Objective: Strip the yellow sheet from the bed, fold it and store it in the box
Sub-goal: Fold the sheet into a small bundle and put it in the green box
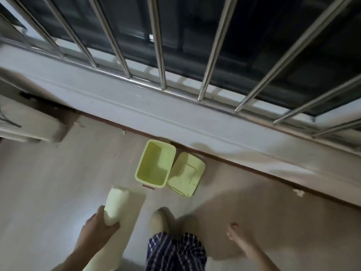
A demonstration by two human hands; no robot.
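Observation:
I look down at a light floor. My left hand (98,226) grips the folded pale yellow sheet (115,206), a compact bundle held above the floor at lower left. A yellow-green box (140,173) stands open on the floor ahead, close to the wall, with nothing inside. Its lid (185,176) lies flat on the floor, touching the box's right side. My right hand (241,240) hangs at lower right with fingers apart and nothing in it. The sheet is short of the box, to its lower left.
A window with slanted metal bars (162,55) and a wide grey sill (136,106) runs above the box. A pale furniture corner (33,122) juts in at the left. My checked trouser legs (175,253) and pale slippers (160,220) are at the bottom.

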